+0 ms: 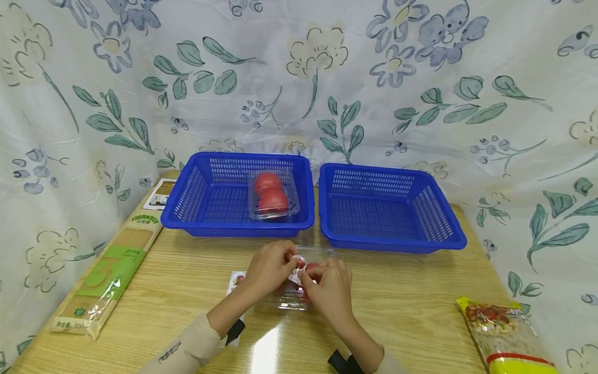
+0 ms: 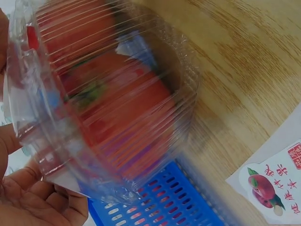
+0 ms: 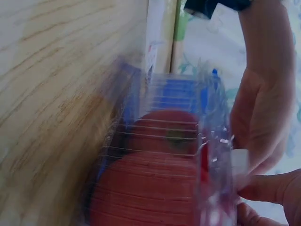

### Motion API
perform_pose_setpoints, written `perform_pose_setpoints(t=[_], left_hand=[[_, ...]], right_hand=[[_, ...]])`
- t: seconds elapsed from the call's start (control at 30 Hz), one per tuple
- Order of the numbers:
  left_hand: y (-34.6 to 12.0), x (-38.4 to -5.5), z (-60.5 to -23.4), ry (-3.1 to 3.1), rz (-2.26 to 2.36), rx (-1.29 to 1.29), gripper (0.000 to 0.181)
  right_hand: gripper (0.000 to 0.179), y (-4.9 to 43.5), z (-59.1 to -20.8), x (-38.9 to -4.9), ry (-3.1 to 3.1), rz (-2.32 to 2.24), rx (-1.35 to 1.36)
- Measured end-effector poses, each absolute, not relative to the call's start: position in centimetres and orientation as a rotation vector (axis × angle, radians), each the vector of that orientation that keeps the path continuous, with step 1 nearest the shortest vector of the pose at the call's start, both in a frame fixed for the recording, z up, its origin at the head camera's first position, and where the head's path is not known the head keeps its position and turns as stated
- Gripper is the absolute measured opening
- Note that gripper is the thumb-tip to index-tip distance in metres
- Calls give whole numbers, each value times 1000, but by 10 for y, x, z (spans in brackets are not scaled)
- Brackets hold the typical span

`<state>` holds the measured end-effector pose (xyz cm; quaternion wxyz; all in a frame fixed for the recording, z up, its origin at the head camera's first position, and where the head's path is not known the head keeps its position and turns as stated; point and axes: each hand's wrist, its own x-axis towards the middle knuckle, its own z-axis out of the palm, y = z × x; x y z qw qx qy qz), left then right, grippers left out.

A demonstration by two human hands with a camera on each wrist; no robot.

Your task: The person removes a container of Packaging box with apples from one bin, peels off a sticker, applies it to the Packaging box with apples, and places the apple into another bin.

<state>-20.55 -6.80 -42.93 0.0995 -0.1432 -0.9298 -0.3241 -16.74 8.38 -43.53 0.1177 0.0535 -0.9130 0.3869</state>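
over the clear box point(image 1: 292, 303) — a sticker point(image 1: 297, 270) in the pinch of left hand point(image 1: 269, 267) and right hand point(image 1: 330, 292)

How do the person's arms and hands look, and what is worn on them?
The left hand and right hand wear no gloves. The left sleeve is pale beige, with dark marks too small to read; of the right sleeve, also pale, only a little shows. A black device is worn near each hand.

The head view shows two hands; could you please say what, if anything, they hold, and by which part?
A printed label: the left hand pinches one edge and the right hand the opposite edge, over a clear box.
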Motion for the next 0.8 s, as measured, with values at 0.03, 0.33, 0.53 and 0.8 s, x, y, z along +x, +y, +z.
perform_pose_setpoints(t=[0.03,0.33,0.53,0.8], left_hand=[[-68,-205,-429,-2746,-949,-421,7],[-70,-204,-434,-2688,-931,-449,28],[-78,-202,-439,-2677,-900,-547,13],[-98,-197,-445,-2669,-775,-729,29]], right_hand=[[11,84,-436,-168,-2666,1133,145],[23,83,-441,-167,-2585,899,194],[28,87,-449,-168,-2487,748,331],[33,103,-461,-173,-2467,691,590]])
